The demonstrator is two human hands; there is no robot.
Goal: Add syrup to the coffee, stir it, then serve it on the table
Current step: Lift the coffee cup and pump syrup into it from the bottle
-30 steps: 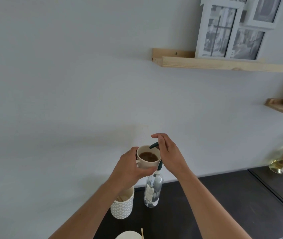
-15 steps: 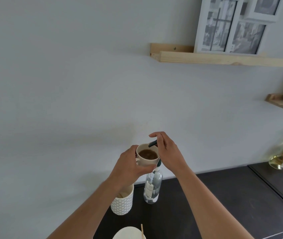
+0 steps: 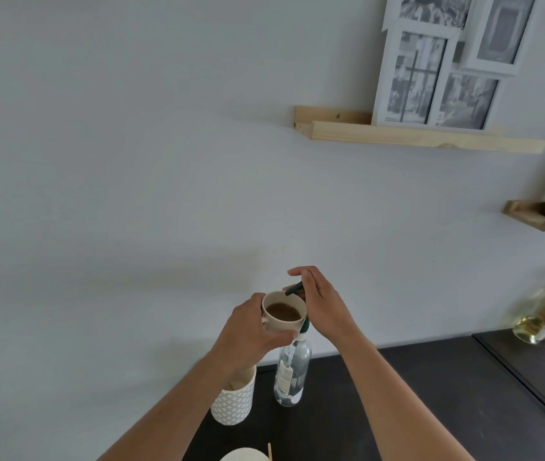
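Note:
My left hand [image 3: 247, 331] holds a cream mug of dark coffee [image 3: 283, 312] up in the air, against the neck of a clear syrup bottle [image 3: 290, 374] that stands on the dark counter [image 3: 430, 394]. The bottle's dark green pump head [image 3: 294, 289] pokes over the mug's far rim. My right hand [image 3: 321, 304] rests on top of the pump, fingers curled over it. Whether syrup flows I cannot tell.
A white patterned cup [image 3: 233, 399] stands left of the bottle. A pale round rim [image 3: 244, 454] and a wooden stick [image 3: 269, 451] show at the bottom edge. A glass bottle with yellow liquid [image 3: 543, 314] is at the far right. Wooden shelves [image 3: 424, 138] hang on the wall.
The camera has tilted down slightly, so the shelf sits lower in view. Both hands, the mug and the pump keep the same pose.

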